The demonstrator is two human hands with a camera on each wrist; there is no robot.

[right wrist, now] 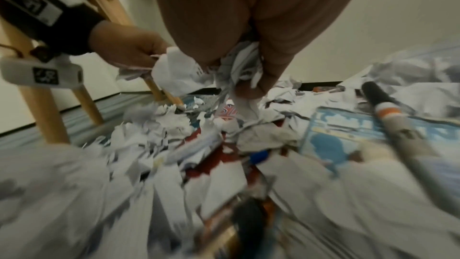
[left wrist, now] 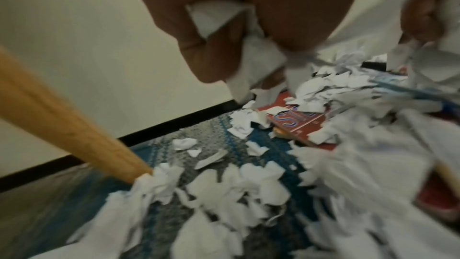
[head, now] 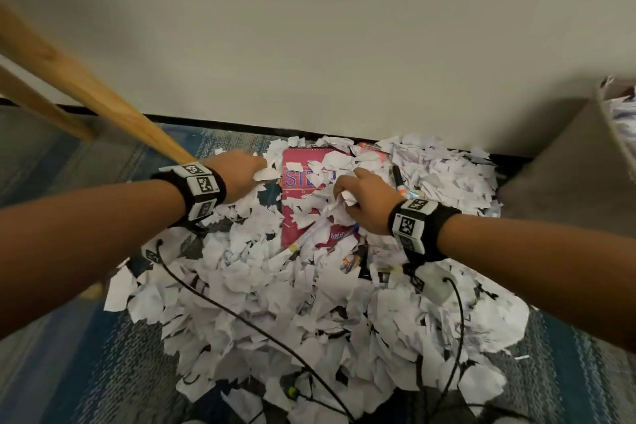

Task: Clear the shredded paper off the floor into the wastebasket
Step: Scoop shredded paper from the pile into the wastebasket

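Note:
A wide heap of torn white shredded paper (head: 309, 303) covers the blue patterned carpet by the wall. My left hand (head: 246, 172) grips a wad of scraps (left wrist: 248, 50) at the heap's far left edge, fingers curled round them. Just right of it, my right hand (head: 361, 196) clutches another bunch of scraps (right wrist: 239, 70) above a pink notebook (head: 309, 182). The wastebasket (head: 616, 124) shows at the right edge, grey-sided, with paper inside it.
The pink notebook, a black marker (head: 399, 179), several pens (head: 351, 258) and a blue printed card (right wrist: 348, 129) lie mixed into the paper. Wooden chair legs (head: 89, 93) slant in from the left. Black cables (head: 241, 317) trail from my wristbands over the heap.

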